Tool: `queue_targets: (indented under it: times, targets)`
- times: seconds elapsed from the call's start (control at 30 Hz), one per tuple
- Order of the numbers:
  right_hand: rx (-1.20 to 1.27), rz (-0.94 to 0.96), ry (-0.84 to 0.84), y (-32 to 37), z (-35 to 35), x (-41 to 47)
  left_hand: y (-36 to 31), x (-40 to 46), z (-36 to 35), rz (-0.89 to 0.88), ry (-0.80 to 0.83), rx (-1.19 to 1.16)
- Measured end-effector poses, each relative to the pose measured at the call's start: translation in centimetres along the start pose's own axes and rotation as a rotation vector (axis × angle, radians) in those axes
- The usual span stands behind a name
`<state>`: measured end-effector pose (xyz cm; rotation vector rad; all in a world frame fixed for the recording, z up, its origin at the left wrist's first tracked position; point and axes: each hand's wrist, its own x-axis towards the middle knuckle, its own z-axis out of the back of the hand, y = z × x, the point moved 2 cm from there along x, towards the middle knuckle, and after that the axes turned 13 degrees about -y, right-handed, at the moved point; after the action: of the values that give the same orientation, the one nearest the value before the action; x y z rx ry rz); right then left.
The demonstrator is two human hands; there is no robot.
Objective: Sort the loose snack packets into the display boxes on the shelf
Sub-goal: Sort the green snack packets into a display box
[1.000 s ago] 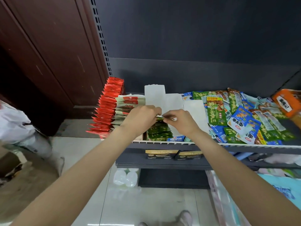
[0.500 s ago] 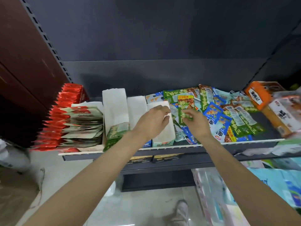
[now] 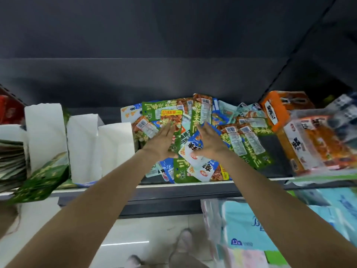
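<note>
Both hands, left point(image 3: 163, 141) and right point(image 3: 209, 145), lie flat-fingered and empty on the packets point(image 3: 195, 144) mid-frame, likely choosing; next, pinch one for the boxes point(image 3: 83, 149) at left.

Single head view — looks forward-down, close over shelf point(image 3: 185, 184).

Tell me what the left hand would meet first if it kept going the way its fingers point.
Probably the green packet with the yellow label: the left hand lies flat over the loose pile, fingertips pointing at it. Contact is unclear.
</note>
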<state>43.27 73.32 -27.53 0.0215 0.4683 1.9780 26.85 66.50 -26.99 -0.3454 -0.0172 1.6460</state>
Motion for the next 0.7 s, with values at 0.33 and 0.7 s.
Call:
queue_targets:
  times: [0.33, 0.7]
  targets:
    - [0.09, 0.051, -0.041, 0.7, 0.5, -0.6, -2.6, -3.1, 3.0, -0.199, -0.218, 0.291]
    - [0.627, 0.291, -0.565, 10.3, 5.1, -3.8, -0.1, -7.9, 10.8, 0.125, -0.812, -0.941]
